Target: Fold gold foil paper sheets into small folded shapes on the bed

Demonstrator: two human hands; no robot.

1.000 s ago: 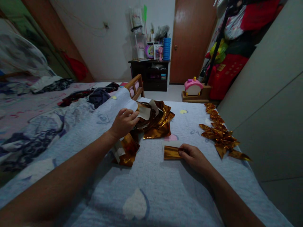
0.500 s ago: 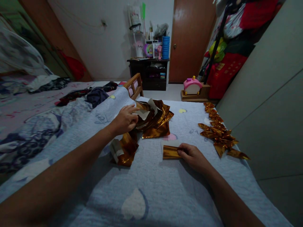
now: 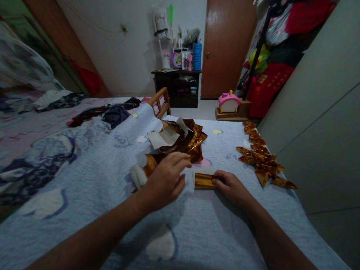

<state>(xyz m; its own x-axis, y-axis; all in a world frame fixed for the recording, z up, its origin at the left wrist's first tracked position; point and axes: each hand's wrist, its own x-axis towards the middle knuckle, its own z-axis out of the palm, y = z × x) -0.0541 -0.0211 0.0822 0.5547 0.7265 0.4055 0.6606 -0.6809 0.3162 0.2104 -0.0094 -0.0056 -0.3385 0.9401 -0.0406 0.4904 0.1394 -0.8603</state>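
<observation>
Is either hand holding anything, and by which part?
The right hand holds the folded gold sheet by its right end; the left hand appears to hold nothing.

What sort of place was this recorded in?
Probably a bedroom in a home: a blue patterned bedcover is spread in front of the person, with dark rumpled fabric to the left and a dark cabinet beside a wooden door.

A gold foil sheet [image 3: 204,181] is held at its right end, its shiny band smooth, with a pale strip left showing along the far edge. Beyond it and to the left, a pile of sheets [image 3: 197,135] is spread in a loose fan — gold faces overlapped, some pale sides turned up. A smaller bunch [image 3: 150,162] is set nearer — partly hidden, so contact with the pile cannot be confirmed.
</observation>
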